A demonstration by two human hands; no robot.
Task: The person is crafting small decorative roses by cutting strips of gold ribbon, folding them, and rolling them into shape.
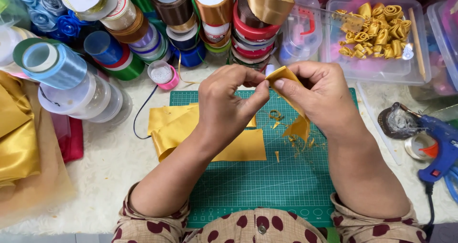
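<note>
Spotted sleeves (157,224) fill the bottom edge nearest the camera, and from them two bare forearms are stretched over a green cutting mat (267,176). A strip of gold satin ribbon (291,100) is pinched above the mat: its folded top is gripped between the thumb and fingers of the right hand (317,92), while the left hand (226,104) is closed on the same fold from the other side, thumb tip pressed to it. The ribbon's loose tail is seen hanging below the right hand, frayed at the end. Small gold scraps (296,140) are scattered on the mat beneath it, and larger cut pieces of gold satin (181,126) are laid flat on the mat's left part, under the left wrist. To the right, on the white bench (109,176), a blue glue gun (441,147) is rested beside a small dish. Behind the hands, a clear plastic tub (381,68) filled with rolled gold ribbon roses (377,30) is set, and spools of ribbon in many colours (181,18) are stacked across the back. A light blue spool (52,64) is laid on its side at far left.
</note>
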